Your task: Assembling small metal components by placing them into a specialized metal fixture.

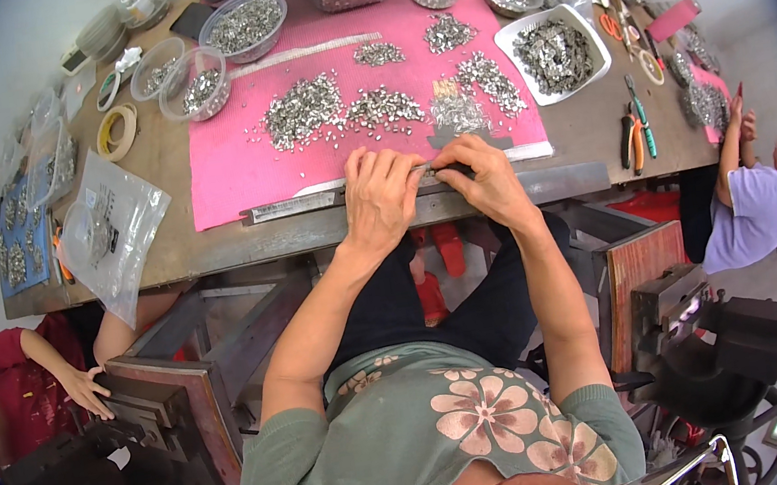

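At the front edge of the bench, my left hand [379, 195] and my right hand [486, 180] meet with their fingertips pinched close together. A tiny shiny bit shows between them, too small to name. Something dark is partly hidden under my right fingers. Beside my left hand lies a long dark metal bar [291, 207] with a pale strip along it. Just beyond my right hand, thin silvery pieces [460, 113] are heaped on a grey patch of the pink mat [232, 170]. Piles of small metal parts [303, 113] lie further left and right.
Clear tubs of metal parts [247, 26] line the back. A white square bowl [512, 38] stands right, with orange-handled pliers [632, 142] near it. Tape rolls [116, 133] and a plastic bag [116, 224] lie left. Co-workers sit on both sides, one with a hand [86, 390] on a machine.
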Available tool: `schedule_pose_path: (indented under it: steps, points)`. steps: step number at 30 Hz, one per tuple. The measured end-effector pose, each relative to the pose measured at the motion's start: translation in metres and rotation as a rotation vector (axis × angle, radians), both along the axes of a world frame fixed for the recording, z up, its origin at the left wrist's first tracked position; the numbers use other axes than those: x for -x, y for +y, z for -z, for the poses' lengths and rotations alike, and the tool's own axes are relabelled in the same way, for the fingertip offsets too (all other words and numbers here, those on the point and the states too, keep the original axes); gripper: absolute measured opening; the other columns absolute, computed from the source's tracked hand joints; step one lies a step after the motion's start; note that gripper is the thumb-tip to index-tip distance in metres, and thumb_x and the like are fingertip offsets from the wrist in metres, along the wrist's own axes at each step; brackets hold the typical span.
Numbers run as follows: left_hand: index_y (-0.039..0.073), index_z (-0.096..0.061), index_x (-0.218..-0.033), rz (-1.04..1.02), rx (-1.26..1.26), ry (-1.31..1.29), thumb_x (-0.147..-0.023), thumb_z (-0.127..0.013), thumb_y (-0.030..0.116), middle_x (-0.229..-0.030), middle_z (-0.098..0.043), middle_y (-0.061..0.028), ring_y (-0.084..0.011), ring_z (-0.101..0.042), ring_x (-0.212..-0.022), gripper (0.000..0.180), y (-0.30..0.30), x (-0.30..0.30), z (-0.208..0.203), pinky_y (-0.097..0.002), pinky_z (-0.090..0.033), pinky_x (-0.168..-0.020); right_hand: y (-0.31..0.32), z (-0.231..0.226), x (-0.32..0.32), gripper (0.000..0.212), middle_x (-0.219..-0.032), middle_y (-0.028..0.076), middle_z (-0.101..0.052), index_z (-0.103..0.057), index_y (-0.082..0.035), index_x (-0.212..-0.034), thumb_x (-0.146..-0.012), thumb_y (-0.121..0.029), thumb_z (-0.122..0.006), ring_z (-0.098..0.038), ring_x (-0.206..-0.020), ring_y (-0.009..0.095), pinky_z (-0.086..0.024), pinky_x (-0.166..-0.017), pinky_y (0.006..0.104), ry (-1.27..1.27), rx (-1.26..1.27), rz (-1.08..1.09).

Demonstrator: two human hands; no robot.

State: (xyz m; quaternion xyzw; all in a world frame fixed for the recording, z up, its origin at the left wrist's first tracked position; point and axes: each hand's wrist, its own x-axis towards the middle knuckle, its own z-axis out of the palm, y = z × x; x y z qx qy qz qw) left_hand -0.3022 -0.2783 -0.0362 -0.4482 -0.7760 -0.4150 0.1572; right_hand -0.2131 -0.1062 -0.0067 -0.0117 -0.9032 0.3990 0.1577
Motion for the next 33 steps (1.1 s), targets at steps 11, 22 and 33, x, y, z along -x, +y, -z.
schedule_pose_path:
  steps: [11,22,33]
  points:
    - [0.007,-0.069,-0.1,-0.032,-0.155,-0.052,-0.088,-0.07,0.007,-0.095,-0.066,-0.0064,-0.0261,-0.063,-0.092,0.012,-0.019,0.004,-0.007,-0.0488,-0.04,-0.101,-0.006,0.009,-0.003,0.013,-0.095,0.009,-0.07,-0.072,-0.001,-0.097,-0.084,-0.002,-0.073,-0.065,-0.091,0.025,-0.049,-0.083,0.034,0.071,0.046,0.108]
    - [0.008,-0.071,-0.11,-0.4,0.079,-0.037,-0.084,-0.078,0.013,-0.115,-0.064,-0.0104,-0.0294,-0.056,-0.109,0.028,-0.154,0.02,-0.007,-0.0433,-0.038,-0.101,-0.012,0.022,-0.007,0.015,-0.097,0.009,-0.07,-0.072,-0.001,-0.098,-0.083,0.001,-0.073,-0.064,-0.091,0.025,-0.05,-0.083,0.0354,0.175,0.047,0.139]
    - [0.005,-0.067,-0.117,-0.22,0.091,-0.182,-0.078,-0.083,0.005,-0.109,-0.066,-0.0107,-0.0274,-0.064,-0.096,0.041,-0.162,0.018,-0.05,-0.0364,-0.051,-0.086,-0.008,0.032,-0.018,0.021,-0.096,0.012,-0.067,-0.07,-0.001,-0.103,-0.084,0.006,-0.069,-0.063,-0.087,0.027,-0.051,-0.076,0.0352,0.43,-0.006,0.417]
